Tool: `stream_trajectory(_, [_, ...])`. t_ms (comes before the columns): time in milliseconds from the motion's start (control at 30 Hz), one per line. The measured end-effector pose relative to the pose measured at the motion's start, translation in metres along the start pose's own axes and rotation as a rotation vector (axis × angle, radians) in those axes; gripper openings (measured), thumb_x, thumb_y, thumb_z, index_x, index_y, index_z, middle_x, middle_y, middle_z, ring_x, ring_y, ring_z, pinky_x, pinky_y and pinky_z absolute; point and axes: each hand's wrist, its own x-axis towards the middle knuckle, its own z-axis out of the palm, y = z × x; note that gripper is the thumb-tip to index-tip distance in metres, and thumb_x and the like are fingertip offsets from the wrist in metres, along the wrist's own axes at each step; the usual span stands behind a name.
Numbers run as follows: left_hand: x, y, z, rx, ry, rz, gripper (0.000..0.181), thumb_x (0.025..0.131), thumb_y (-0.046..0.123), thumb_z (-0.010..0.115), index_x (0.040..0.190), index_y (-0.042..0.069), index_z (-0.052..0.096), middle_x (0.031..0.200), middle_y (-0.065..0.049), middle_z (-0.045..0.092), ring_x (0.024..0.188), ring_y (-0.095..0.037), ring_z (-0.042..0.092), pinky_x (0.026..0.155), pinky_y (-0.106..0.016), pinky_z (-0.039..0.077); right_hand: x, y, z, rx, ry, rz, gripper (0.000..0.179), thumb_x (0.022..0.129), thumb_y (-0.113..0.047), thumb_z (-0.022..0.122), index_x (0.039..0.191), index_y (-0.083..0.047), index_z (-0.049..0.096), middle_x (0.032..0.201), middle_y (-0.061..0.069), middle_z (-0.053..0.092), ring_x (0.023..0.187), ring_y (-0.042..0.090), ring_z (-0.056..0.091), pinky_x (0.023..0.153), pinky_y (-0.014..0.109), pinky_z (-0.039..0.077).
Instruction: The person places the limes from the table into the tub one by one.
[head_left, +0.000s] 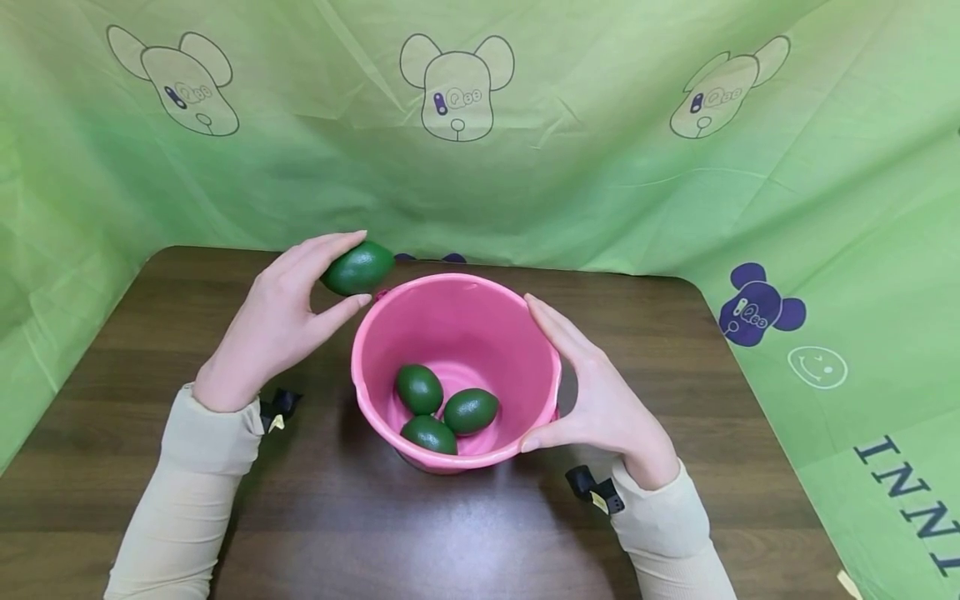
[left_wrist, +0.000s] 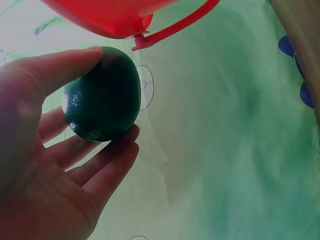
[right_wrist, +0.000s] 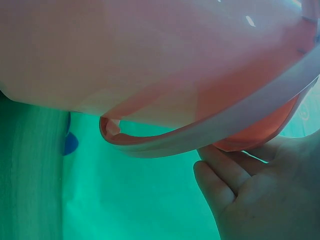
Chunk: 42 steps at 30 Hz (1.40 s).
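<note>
In the head view, my left hand (head_left: 281, 304) holds a dark green avocado (head_left: 360, 268) between thumb and fingers, above the table and just beyond the left rim of a pink bucket (head_left: 457, 312). The left wrist view shows the same avocado (left_wrist: 107, 100) near the bucket's handle (left_wrist: 175, 30). My right hand (head_left: 600, 396) holds the bucket's right rim, thumb at the front and fingers farther back. Three avocados (head_left: 471, 411) lie together on the bucket's bottom. In the right wrist view, the fingers (right_wrist: 220, 170) reach under the rim beside the handle (right_wrist: 165, 142).
The bucket stands upright on a dark wooden table (head_left: 450, 542). A green printed cloth (head_left: 570, 183) hangs behind the table and along its sides. Small black devices (head_left: 596, 490) sit at both wrists.
</note>
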Motion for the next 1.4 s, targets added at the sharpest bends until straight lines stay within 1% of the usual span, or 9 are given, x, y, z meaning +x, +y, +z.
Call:
stream_trajectory(300, [0.001,0.004,0.003,-0.003,-0.009,0.025,0.071,0.083,0.013,0.087,0.146,0.01,0.056,0.143,-0.008,0.057,0.13,-0.027,0.053,0.108,-0.044,0.043,0.001,0.0,0.0,0.004,0.0,0.001,0.145,0.044,-0.041,0.104,0.163,-0.02,0.025,0.166,-0.004,0.026,0.151,0.022,0.022,0.117,0.055,0.025])
stream_trajectory(433, [0.001,0.006,0.003,-0.006,-0.007,0.041,0.072,0.082,0.012,0.087,0.146,0.01,0.056,0.143,-0.009,0.057,0.13,-0.028,0.053,0.108,-0.044,0.043,0.0,-0.001,0.0,0.007,-0.002,0.006,0.144,0.044,-0.039,0.105,0.163,-0.017,0.026,0.166,-0.001,0.027,0.151,0.022,0.022,0.116,0.056,0.026])
stream_trajectory(767, [0.002,0.013,0.006,-0.036,0.0,0.082,0.07,0.082,0.009,0.087,0.145,0.01,0.057,0.142,-0.01,0.058,0.129,-0.03,0.054,0.109,-0.044,0.042,-0.001,0.0,0.001,0.009,-0.001,0.009,0.143,0.045,-0.042,0.104,0.163,-0.017,0.027,0.165,0.0,0.027,0.151,0.022,0.022,0.115,0.058,0.027])
stream_trajectory(967, [0.003,0.018,0.008,-0.047,0.004,0.1,0.069,0.082,0.01,0.087,0.145,0.01,0.057,0.141,-0.01,0.059,0.129,-0.03,0.054,0.109,-0.044,0.042,0.0,0.0,0.001,0.004,0.0,0.013,0.143,0.045,-0.044,0.104,0.163,-0.017,0.027,0.165,-0.002,0.027,0.151,0.022,0.022,0.115,0.058,0.027])
stream_trajectory(1400, [0.004,0.026,0.014,-0.06,-0.004,0.126,0.07,0.079,0.009,0.088,0.143,0.009,0.059,0.142,-0.009,0.058,0.128,-0.029,0.055,0.106,-0.044,0.045,-0.001,0.0,0.001,0.012,-0.004,0.013,0.143,0.045,-0.04,0.104,0.163,-0.018,0.026,0.166,-0.002,0.027,0.151,0.022,0.021,0.115,0.058,0.027])
